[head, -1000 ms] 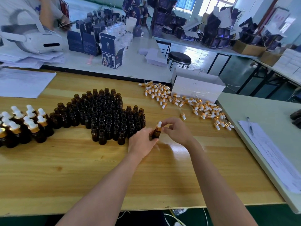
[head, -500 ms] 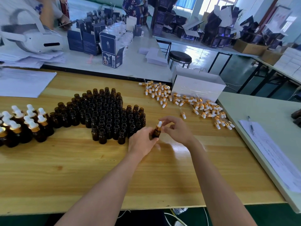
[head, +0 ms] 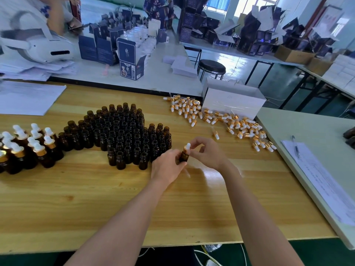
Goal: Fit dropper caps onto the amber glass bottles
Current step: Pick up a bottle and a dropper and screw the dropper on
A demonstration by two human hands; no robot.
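My left hand (head: pixel 167 166) grips a small amber bottle (head: pixel 184 156) just above the wooden table (head: pixel 115 198). My right hand (head: pixel 208 152) pinches the gold-collared dropper cap (head: pixel 187 147) with its white bulb, which sits on that bottle's neck. To the left stands a dense cluster of several uncapped amber bottles (head: pixel 123 133). At the far left stand several capped bottles (head: pixel 28 146). A loose pile of dropper caps (head: pixel 221 120) lies at the back right of the table.
A white open box (head: pixel 232 100) stands behind the cap pile. Paper sheets (head: pixel 26 98) lie at the back left. A grey side table (head: pixel 311 135) on the right carries a form and a pen (head: pixel 295 146). Another person sits at the far table with blue cartons (head: pixel 130 58).
My right hand's fingers have shifted round the cap on the bottle. The bottle and my left hand have stayed in place.
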